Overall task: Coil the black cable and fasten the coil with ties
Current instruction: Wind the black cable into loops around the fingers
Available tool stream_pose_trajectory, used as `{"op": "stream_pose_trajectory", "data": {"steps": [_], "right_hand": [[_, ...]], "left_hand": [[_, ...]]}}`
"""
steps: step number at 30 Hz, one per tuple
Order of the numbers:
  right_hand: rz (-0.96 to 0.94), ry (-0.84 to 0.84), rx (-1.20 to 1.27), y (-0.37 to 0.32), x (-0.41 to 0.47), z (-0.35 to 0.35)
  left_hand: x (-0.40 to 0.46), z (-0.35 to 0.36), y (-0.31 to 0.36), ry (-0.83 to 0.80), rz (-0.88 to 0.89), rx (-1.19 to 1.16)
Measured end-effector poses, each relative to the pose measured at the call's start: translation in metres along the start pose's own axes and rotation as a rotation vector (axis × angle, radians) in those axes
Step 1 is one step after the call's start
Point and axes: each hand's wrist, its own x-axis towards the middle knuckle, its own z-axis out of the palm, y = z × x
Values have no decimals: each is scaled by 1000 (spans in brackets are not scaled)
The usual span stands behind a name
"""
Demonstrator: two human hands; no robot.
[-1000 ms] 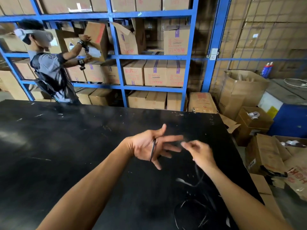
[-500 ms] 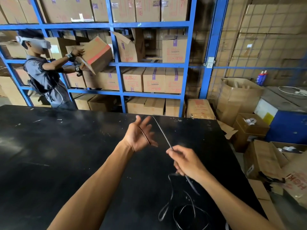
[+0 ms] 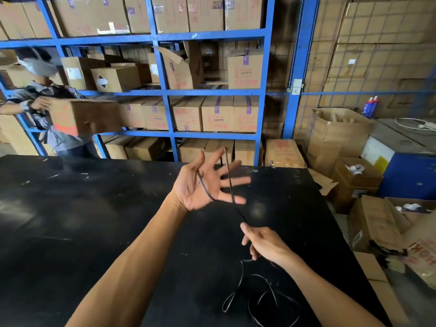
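The left hand is raised above the black surface with its palm turned toward the camera and its fingers spread wide; the black cable is looped around it, one strand crossing the palm from the base of the thumb down toward the heel, another running up past the fingers and over their tips. From the lower edge of that hand the cable stretches in a taut line down to the right hand, which is lower and nearer the camera, its fingers curled in around the cable so that it pinches the strand just where it enters the fist. Below the right hand the cable drops to the surface and lies there in loose, tangled loops near the bottom edge of the view, just left of the right forearm; against the dark top the loops are hard to follow in places. Beyond the far edge of the surface stands a blue shelving rack filled with cardboard boxes. At the left, another person by the rack holds a brown box in both arms, blurred. To the right of the surface, open cartons sit on the floor beside a blue cabinet.
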Motion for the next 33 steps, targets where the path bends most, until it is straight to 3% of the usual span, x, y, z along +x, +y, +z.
{"op": "stream_pose_trajectory", "data": {"steps": [3,5,7,9,13,16,18,23,26,30,33], "right_hand": [[45,205,-25,-10,18,-27],[49,323,-105,-24,29,-48],[8,395,-235,-39,38,-67],[-56,405,-383,-50,44,-78],[-145,300,-359,-55,38,-78],[-166,59,-80,-51,23,-70],[-156,-75,128,-46,12,-61],[-260,55,453,-23,5,-32],[-270,14,608,-10,6,-15],[-261,-32,439,4,11,7],[-220,90,165,7,13,9]], "left_hand": [[-7,6,-13,-137,-328,84],[-9,7,-25,-137,-565,249],[-9,3,-39,-32,-787,471],[-8,-5,-48,139,-888,624],[-9,-30,-43,551,-654,585],[-8,-46,-31,670,-361,470],[-3,-48,-22,672,-138,316],[10,-36,4,610,219,-23],[12,-28,17,521,343,-118],[10,-17,26,371,353,-69],[8,-7,22,271,245,-26]]}}
